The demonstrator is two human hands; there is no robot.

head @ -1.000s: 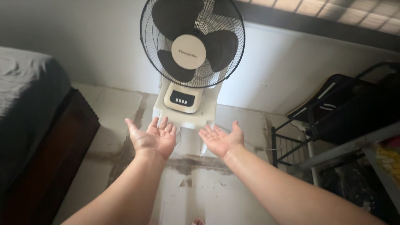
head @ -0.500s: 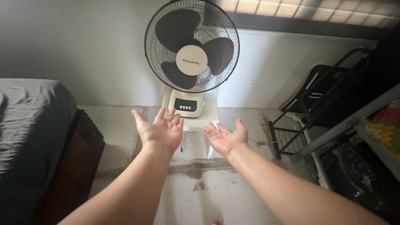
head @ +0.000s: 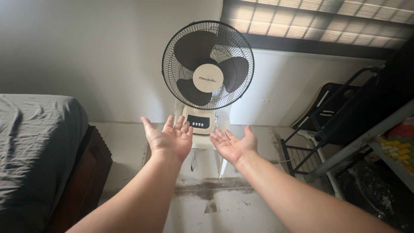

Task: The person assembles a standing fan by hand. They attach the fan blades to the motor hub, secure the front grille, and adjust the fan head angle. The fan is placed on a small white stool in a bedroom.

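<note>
A desk fan (head: 208, 64) with dark blades, a black wire cage and a cream base with a button panel (head: 198, 122) stands on a white stool (head: 207, 142) against the wall. My left hand (head: 169, 137) is stretched out palm up, fingers apart, just in front of the fan's base. My right hand (head: 233, 144) is held the same way, palm up and empty, a little lower and to the right. Neither hand touches the fan. The blades are sharply visible.
A bed with a grey sheet (head: 34, 146) on a dark wooden frame fills the left. A black metal rack (head: 345, 121) stands at the right, with coloured blocks (head: 399, 146) on a shelf. A cord (head: 194, 162) hangs under the stool. Bare concrete floor (head: 215, 203) lies below.
The view has tilted up, so the fan and stool sit lower and farther in the frame. Both hands stay open and palm up, the left one raised slightly.
</note>
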